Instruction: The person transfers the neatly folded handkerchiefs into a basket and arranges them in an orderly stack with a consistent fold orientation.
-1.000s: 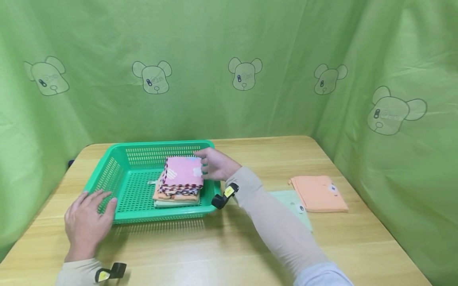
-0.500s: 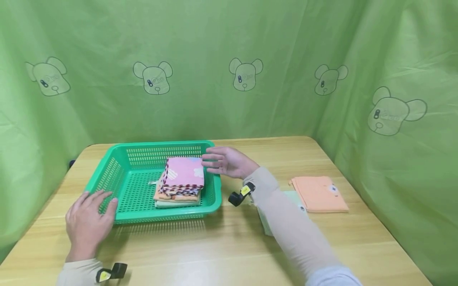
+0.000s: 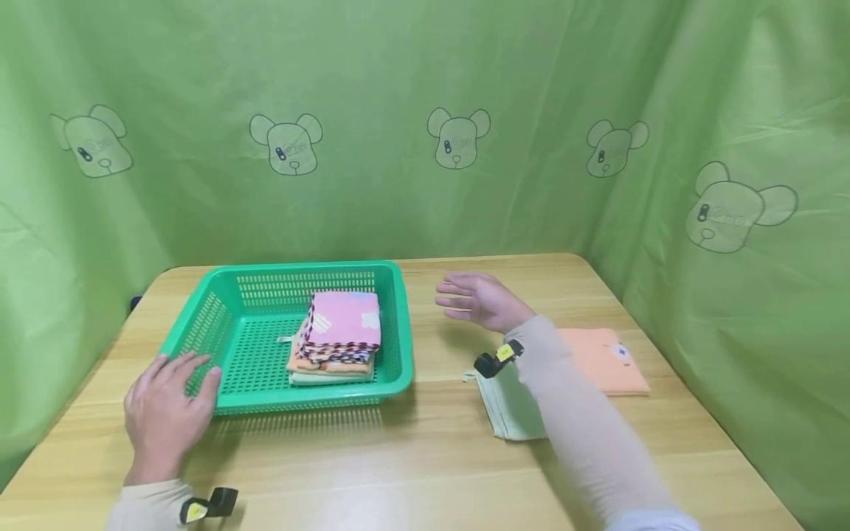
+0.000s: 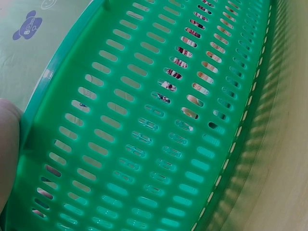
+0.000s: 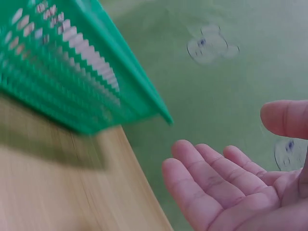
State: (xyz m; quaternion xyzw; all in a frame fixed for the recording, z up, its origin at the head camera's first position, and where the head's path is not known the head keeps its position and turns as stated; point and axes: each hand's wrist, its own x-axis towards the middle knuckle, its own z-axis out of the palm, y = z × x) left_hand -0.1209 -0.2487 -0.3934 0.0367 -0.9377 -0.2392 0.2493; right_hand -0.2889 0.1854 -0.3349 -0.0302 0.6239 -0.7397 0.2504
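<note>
A green plastic basket (image 3: 305,400) stands on the left half of the table. Inside it, toward the right, lies a stack of folded cloths: a pink one (image 3: 344,317) with checkered edges on top, and an orange one (image 3: 302,363) and a pale green one lower down. My left hand (image 3: 166,409) rests on the basket's near left corner, fingers relaxed over the rim. To the right of the basket my right hand (image 3: 481,301) is in the air, fingers extended and palm bare in the right wrist view. Beneath its forearm lies a folded mint towel (image 3: 511,409), partly covered.
A folded orange towel (image 3: 600,361) lies at the table's right side, partly behind the right sleeve. Green curtains (image 3: 372,192) with printed bear heads hang behind and beside the wooden table (image 3: 372,472).
My right hand has drawn back from beside the pink cloth, out over the basket's right rim and farther right. The left hand and the stack stay in place.
</note>
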